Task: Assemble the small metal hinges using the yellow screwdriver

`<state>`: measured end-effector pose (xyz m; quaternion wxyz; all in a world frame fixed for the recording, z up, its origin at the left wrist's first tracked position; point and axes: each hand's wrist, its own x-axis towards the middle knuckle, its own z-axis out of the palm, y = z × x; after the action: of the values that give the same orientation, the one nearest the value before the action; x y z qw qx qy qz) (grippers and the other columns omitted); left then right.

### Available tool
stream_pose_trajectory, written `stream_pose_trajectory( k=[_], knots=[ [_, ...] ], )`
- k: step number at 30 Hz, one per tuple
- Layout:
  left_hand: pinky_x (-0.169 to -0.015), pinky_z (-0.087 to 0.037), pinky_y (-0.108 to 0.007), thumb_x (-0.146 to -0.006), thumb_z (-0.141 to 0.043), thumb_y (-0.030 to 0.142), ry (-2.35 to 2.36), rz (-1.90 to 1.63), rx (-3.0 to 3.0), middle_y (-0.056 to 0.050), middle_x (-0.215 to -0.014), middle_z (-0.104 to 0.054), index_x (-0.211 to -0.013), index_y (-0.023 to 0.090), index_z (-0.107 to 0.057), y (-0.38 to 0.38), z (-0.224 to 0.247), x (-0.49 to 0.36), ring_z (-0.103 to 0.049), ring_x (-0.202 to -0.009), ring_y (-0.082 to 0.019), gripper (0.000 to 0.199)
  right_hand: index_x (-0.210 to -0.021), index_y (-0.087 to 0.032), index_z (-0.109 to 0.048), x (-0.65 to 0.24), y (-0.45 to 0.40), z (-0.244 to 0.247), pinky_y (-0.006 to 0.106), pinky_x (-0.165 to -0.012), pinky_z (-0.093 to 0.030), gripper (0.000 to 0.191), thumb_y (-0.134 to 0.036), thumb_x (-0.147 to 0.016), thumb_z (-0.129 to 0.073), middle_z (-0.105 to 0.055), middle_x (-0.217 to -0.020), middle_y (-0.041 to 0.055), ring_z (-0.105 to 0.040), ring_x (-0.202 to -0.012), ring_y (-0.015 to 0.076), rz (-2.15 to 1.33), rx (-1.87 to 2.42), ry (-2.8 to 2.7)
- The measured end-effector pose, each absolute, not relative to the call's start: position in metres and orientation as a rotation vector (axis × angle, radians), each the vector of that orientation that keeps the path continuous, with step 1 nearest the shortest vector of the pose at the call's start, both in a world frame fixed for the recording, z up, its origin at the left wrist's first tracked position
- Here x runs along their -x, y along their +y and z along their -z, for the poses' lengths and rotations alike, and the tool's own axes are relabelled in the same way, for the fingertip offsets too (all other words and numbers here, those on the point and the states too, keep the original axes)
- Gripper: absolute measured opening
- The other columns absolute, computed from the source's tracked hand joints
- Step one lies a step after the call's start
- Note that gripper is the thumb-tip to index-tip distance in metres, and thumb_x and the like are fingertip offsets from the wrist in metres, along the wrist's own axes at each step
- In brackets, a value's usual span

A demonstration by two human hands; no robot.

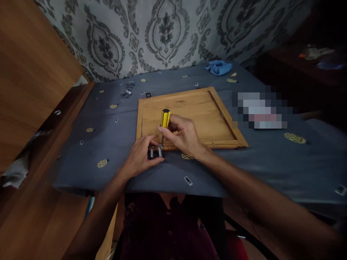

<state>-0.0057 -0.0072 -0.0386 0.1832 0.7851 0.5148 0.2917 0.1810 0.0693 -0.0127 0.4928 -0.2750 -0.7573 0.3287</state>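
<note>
A framed wooden cabinet door (187, 115) lies flat on the cloth-covered table. My right hand (184, 133) is closed around a screwdriver (165, 119) with a yellow and black handle. The screwdriver stands nearly upright, its shaft pointing down at a small metal hinge (160, 151) on the door's near edge. Thumb and fingers of my left hand (142, 153) are curled around the hinge, steadying it against the frame. The exact spot where the tip meets a screw is too small to make out.
Small metal pieces (127, 94) lie on the table at the back left. A crumpled blue cloth (219, 67) rests at the far edge, and a pixelated item (261, 110) sits right of the door. A wooden cabinet (32, 72) stands on the left.
</note>
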Motion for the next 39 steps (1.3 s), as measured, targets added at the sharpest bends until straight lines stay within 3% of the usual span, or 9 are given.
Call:
stream_pose_trajectory(
  k=[7, 12, 39],
  knots=[
    [-0.099, -0.051, -0.049, -0.076, -0.086, 0.047, 1.47, -0.808, -2.293, -0.011, -0.124, -0.068, -0.133, 0.023, -0.045, -0.0085, 0.0395, 0.0074, -0.065, -0.116, -0.033, 0.075, -0.069, -0.022, -0.048, -0.1826, 0.0666, 0.0098, 0.03, -0.058, -0.035, 0.043, -0.053, -0.096, -0.061, -0.051, -0.064, -0.0022, -0.047, -0.06, 0.0133, -0.751, 0.692, -1.904],
    [-0.102, -0.049, -0.049, -0.074, -0.088, 0.05, 1.487, -0.846, -2.307, -0.011, -0.123, -0.069, -0.136, 0.021, -0.043, -0.0085, 0.0387, 0.0096, -0.064, -0.117, -0.033, 0.082, -0.069, -0.022, -0.05, -0.1821, 0.0665, 0.0113, 0.029, -0.057, -0.036, 0.044, -0.055, -0.096, -0.06, -0.052, -0.062, -0.0021, -0.048, -0.06, 0.0134, -0.704, 0.712, -1.905],
    [-0.102, -0.05, -0.048, -0.079, -0.082, 0.036, 1.422, -0.774, -2.171, -0.006, -0.114, -0.07, -0.14, 0.024, -0.043, -0.0049, 0.0315, 0.0066, -0.065, -0.113, -0.03, 0.074, -0.071, -0.023, -0.05, -0.1838, 0.0659, 0.0118, 0.03, -0.058, -0.038, 0.034, -0.042, -0.097, -0.061, -0.055, -0.063, -0.0014, -0.052, -0.06, 0.0145, -0.66, 0.731, -1.947]
  ],
)
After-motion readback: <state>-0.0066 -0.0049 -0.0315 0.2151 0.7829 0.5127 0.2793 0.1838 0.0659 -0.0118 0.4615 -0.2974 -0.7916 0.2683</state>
